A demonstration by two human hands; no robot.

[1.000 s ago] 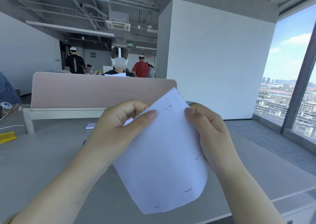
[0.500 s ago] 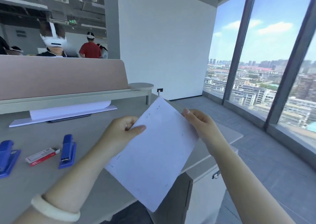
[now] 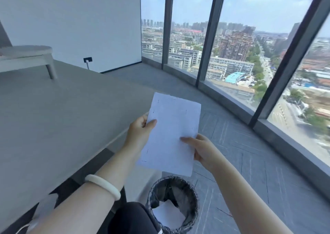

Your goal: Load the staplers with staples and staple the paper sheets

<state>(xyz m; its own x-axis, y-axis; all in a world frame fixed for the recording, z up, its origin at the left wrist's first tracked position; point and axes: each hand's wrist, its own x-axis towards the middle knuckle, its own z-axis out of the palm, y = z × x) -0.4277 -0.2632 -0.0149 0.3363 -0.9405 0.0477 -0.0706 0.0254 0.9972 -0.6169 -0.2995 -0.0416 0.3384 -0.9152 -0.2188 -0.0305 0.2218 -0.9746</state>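
Observation:
Both my hands hold a set of white paper sheets (image 3: 171,131) with small staples along the edges. My left hand (image 3: 140,131) pinches the sheets' left edge, thumb on top. My right hand (image 3: 201,149) grips the lower right corner. The sheets hang in the air past the desk's right edge, above and a little beyond a bin on the floor. No stapler or staple box is in view.
A black-lined waste bin (image 3: 172,203) with white paper inside stands on the floor below the sheets. The grey desk (image 3: 53,119) fills the left. A round side shelf (image 3: 26,53) sits at its far end. Tall windows (image 3: 232,46) run along the right.
My view has swung right, from the desk and its blue staplers to the floor and windows. The sheets moved with both hands off the desk's edge, over the bin.

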